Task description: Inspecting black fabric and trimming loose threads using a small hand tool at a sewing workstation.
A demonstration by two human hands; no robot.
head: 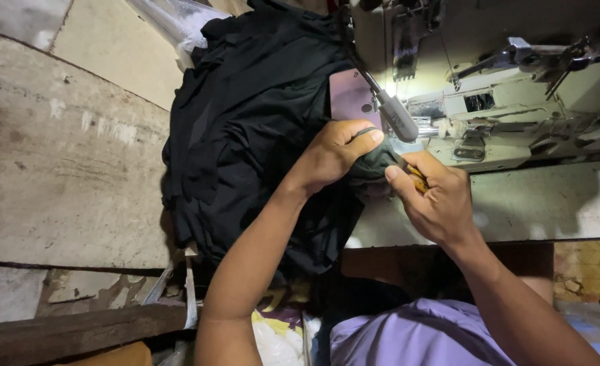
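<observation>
Pinching a fold of black fabric point(259, 129) between thumb and curled fingers, the left hand point(334, 154) holds the cloth up just in front of the sewing machine point(516, 115). The right hand point(435, 200) is closed around a small yellow-handled tool point(415, 177), probably thread snips, though most of it is hidden inside the fist; its tip meets the bunched cloth beside the left thumb. The rest of the dark garment lies heaped over the left half of the worn work table point(63, 156) and hangs off its near edge toward the person's lap. A grey lamp head point(398, 118) on a thin arm shines down just above both hands, beside a pinkish metal plate point(350, 95). A lilac shirt point(415, 335) shows at the bottom.
</observation>
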